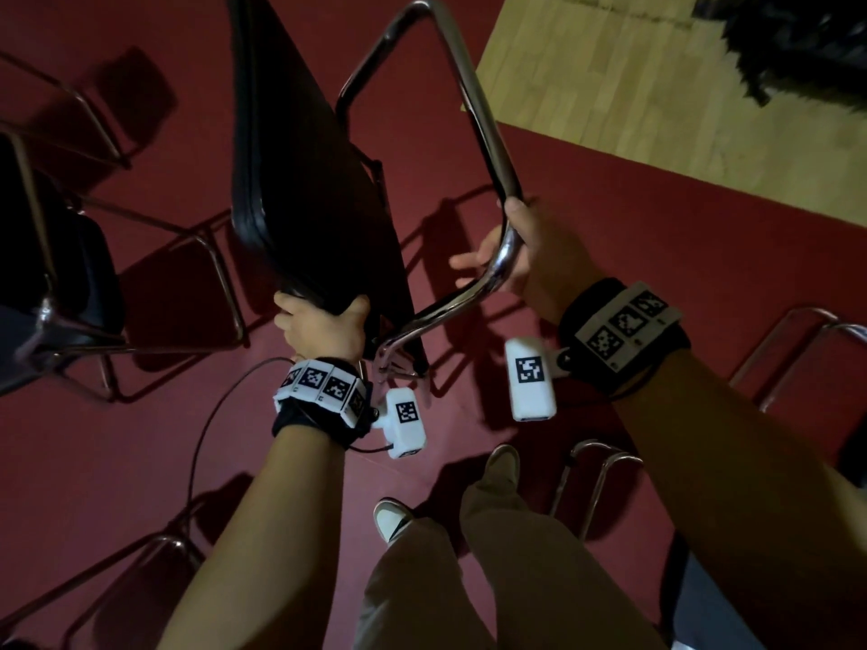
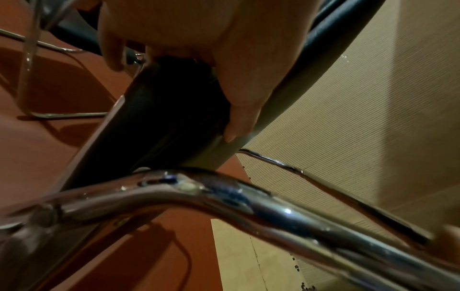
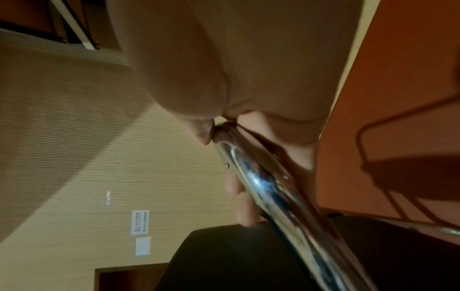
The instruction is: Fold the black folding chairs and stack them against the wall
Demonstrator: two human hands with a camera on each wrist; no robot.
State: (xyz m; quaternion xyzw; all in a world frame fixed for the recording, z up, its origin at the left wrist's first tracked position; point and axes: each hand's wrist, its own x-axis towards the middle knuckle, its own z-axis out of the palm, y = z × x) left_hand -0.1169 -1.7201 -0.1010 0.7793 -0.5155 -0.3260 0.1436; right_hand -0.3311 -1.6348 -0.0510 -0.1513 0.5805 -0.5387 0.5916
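A black folding chair is held up off the red floor in the head view, its black seat pad (image 1: 300,180) tilted on edge and its chrome tube frame (image 1: 474,100) swung out to the right. My left hand (image 1: 323,323) grips the near edge of the seat pad (image 2: 174,122), thumb on one face and fingers behind. My right hand (image 1: 516,255) is wrapped round the bend of the chrome frame (image 3: 268,189). Where the frame meets the seat below my hands is partly hidden.
Another black chair (image 1: 51,255) stands open at the left. More chrome chair frames (image 1: 788,349) sit at the right and bottom left. A pale wooden floor strip (image 1: 633,86) lies beyond the red floor. My legs and shoes (image 1: 394,518) are below.
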